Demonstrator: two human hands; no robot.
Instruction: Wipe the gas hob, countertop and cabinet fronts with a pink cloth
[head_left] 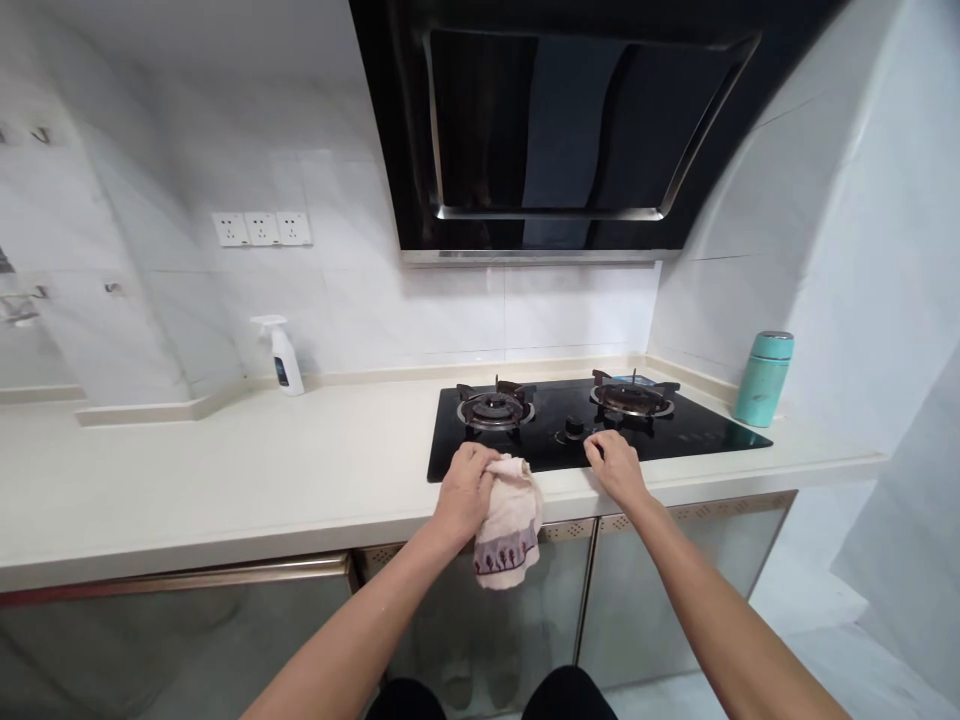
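My left hand (466, 490) is closed on a pale pink cloth (508, 525) with a grey band and dark tree shapes. The cloth hangs down over the front edge of the counter, its top at the front of the black gas hob (555, 455). My right hand (615, 465) is over the hob's front edge with its fingers curled in, and nothing shows in it. Just to its left, apart from the fingers, is a black control knob (574, 427). The left burner (495, 408) and right burner (632, 398) stand behind my hands.
A white spray bottle (287, 360) stands against the back wall on the left of the counter (225, 470). A turquoise flask (764, 380) is at the hob's right end. Overhead hangs a black range hood (555, 130). Cabinet doors (667, 600) are below.
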